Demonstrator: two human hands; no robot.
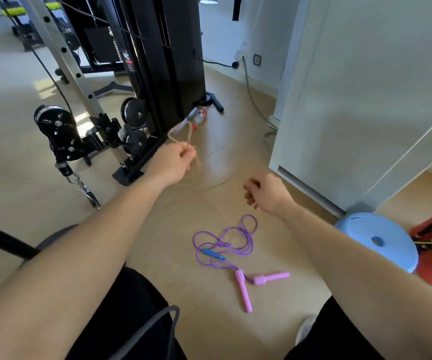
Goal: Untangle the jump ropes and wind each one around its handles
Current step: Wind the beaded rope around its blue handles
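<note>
The left hand (174, 162) grips a thin beige rope (189, 133), looped above the fist. The right hand (268, 193), loosely curled, hovers over a tangled purple jump rope with pink handles (243, 289) on the tan floor (157, 255).

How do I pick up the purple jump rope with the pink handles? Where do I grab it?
Grab a pink handle, not the purple rope loops. The one pointing right lies flat on the floor, its thin end free of the tangle. Come down from above with the empty right hand and curl round its shaft. The left hand is busy holding the tan rope.
</note>
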